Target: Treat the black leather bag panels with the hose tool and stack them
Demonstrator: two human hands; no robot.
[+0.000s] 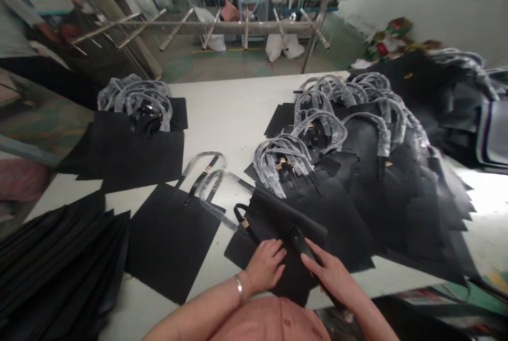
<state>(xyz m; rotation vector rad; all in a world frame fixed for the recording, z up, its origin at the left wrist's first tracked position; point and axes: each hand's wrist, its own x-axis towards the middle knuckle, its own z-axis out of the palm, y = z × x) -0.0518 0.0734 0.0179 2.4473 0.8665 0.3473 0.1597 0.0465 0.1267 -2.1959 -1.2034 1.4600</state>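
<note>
My left hand (266, 266), with a silver bracelet at its wrist, rests on a black bag panel (289, 272) at the table's front, its bent fingers slightly apart. A black long-handled tool (300, 243) is gripped in my right hand (327, 272). Its shiny broad end is against the panel near a folded-back black flap; its exact kind is unclear. A short black strap with a gold buckle (245, 222) sticks out left of my left hand. Further left lies another black panel (174, 240) with plastic-wrapped handles (214, 185).
A fanned stack of black panels (63, 261) fills the front left of the white table (222, 102). Piles of panels with wrapped handles lie at back left (138, 155) and right (397, 187). Behind stands a metal rack (246, 27). Another person's arm (39, 28) shows at left.
</note>
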